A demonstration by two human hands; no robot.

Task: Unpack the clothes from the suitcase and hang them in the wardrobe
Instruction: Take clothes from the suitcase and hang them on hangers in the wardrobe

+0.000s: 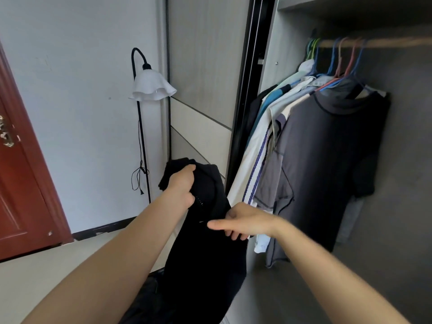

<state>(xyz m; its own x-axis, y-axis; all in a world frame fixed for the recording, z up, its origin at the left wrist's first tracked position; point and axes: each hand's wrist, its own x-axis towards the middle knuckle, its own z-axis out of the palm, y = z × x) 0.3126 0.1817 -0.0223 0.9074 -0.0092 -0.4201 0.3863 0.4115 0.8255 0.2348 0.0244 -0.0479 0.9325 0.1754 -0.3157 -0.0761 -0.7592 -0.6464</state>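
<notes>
A black garment (205, 249) hangs in front of me, just left of the open wardrobe (271, 66). My left hand (181, 187) grips its upper part from above. Lower and to the right, my right hand (243, 222) holds the garment's right edge, fingers curled behind the cloth and thumb stretched out to the left. Inside the wardrobe, several shirts hang on coloured hangers from a wooden rail (383, 42); the nearest is a dark grey T-shirt (327, 164). The suitcase is out of sight.
A sliding wardrobe door (203, 90) stands behind the garment. A black floor lamp (150, 87) with a white shade and a dangling cord stands against the white wall. A red-brown door (21, 195) is at the far left. Right of the grey T-shirt, the rail is bare.
</notes>
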